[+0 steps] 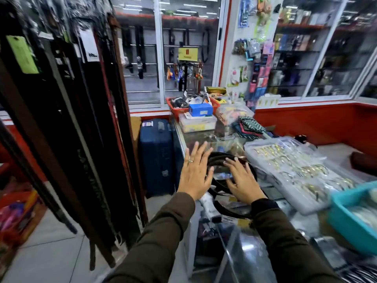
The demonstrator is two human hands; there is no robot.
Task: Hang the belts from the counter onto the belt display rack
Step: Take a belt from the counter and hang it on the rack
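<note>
A pile of dark coiled belts [218,160] lies on the glass counter [263,188] near its left edge. My left hand [194,172] hovers over the pile's left side, fingers spread, a ring on one finger, holding nothing. My right hand [241,179] rests flat on top of the belts, fingers apart, not closed on any. At the left, the belt display rack [67,111] is full of long black and brown belts hanging down, some with paper tags.
A clear plastic box of buckles [291,170] and a teal tray [355,217] sit on the counter at right. A blue suitcase [157,156] stands on the floor between rack and counter. Red baskets and boxes [195,111] crowd the counter's far end.
</note>
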